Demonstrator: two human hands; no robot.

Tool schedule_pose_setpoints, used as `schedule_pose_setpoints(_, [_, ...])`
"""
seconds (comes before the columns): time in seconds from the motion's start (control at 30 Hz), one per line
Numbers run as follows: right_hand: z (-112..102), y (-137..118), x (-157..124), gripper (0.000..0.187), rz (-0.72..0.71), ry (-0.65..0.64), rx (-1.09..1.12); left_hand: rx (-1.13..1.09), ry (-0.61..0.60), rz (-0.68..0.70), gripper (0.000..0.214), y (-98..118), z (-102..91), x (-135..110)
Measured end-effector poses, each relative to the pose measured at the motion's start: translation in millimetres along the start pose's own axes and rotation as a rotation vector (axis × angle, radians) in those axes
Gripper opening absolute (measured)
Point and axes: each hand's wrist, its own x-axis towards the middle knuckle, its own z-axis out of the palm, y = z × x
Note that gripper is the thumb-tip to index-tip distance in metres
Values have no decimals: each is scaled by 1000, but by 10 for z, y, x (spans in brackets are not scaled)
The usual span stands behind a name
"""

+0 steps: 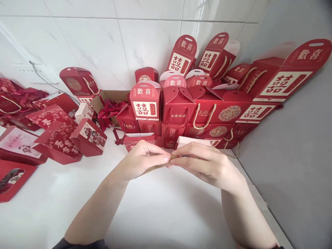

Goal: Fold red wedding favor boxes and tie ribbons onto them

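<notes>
My left hand (142,157) and my right hand (207,162) meet above the white table, fingertips pinched together on a thin tan cord (173,158) that runs between them. Both hands are closed around it. Just behind the hands lies a small red box with a pale open flap (190,140). Behind that rises a stack of red gift boxes (181,103) with rope handles and gold characters.
More red boxes and flat red cartons (59,138) lie scattered at the left on the white table (155,214). An open cardboard box with red ribbons (111,107) sits at the back. A grey wall (290,166) runs along the right, white tiles behind.
</notes>
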Motion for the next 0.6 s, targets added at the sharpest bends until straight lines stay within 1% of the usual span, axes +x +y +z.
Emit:
schedule_pose_setpoints(0.13, [-57,-130,-7,19,-16,-33,-101,50,-77,64,14,20,-8,19])
schedule_pose_setpoints(0.23, [-95,-220,-89,22,-46,-22,-223,120,-178,82,24,20,25,38])
schedule_pose_setpoints(0.27, [-105,-238,-135,22,-52,-9,-248,141,-187,95,25,6,47,56])
schedule_pose_setpoints(0.3, [-113,-248,-188,22,-52,5,-258,164,-168,119,25,-18,74,86])
schedule_pose_setpoints(0.33, [-118,-248,-246,22,-42,21,-256,199,-116,161,23,-51,103,129])
schedule_pose_setpoints(0.4, [-119,-223,-360,22,-5,62,-233,325,53,299,25,-143,158,260])
schedule_pose_setpoints(0.47, [-103,-166,-459,24,36,100,-209,500,202,447,36,-253,195,437])
schedule_pose_setpoints(0.5, [-88,-125,-500,24,62,118,-194,577,234,491,43,-309,204,533])
schedule_pose_setpoints(0.53, [-68,-74,-537,23,95,140,-173,633,237,505,50,-362,209,627])
schedule_pose_setpoints(0.6, [-16,53,-606,18,203,202,-111,688,188,467,63,-462,209,791])
